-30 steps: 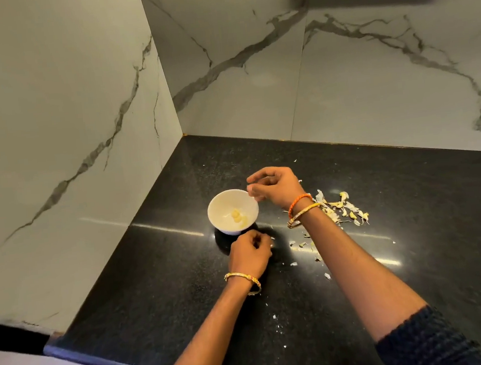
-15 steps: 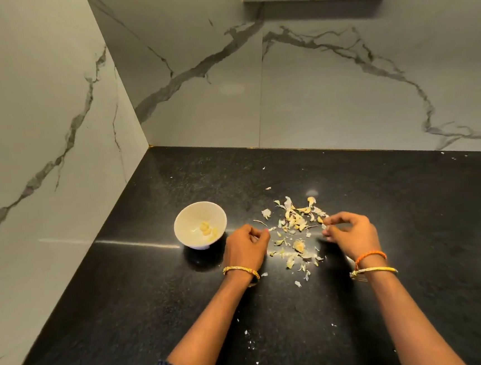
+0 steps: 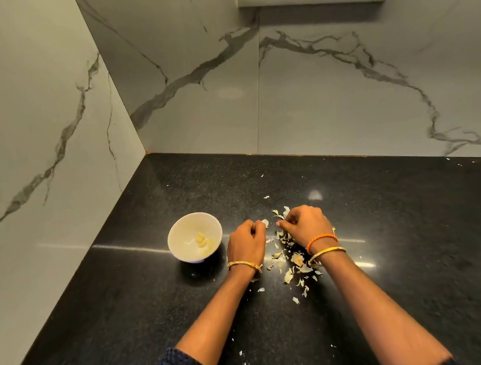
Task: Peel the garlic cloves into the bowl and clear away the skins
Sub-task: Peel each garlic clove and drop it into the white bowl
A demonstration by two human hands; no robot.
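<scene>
Curling over the papery skins (image 3: 295, 260) scattered mid-counter beside the bowl (image 3: 194, 236) of peeled cloves (image 3: 202, 240), both hands (image 3: 245, 240) (image 3: 307, 224) have fingers bent (contents unseen), and such weightless, brittle flakes likely gather best swept from the pile's edges.

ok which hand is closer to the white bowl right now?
Left. The left hand sits just right of the white bowl, a small gap from its rim. The right hand is farther right, over the garlic skins, beyond the left hand.
</scene>
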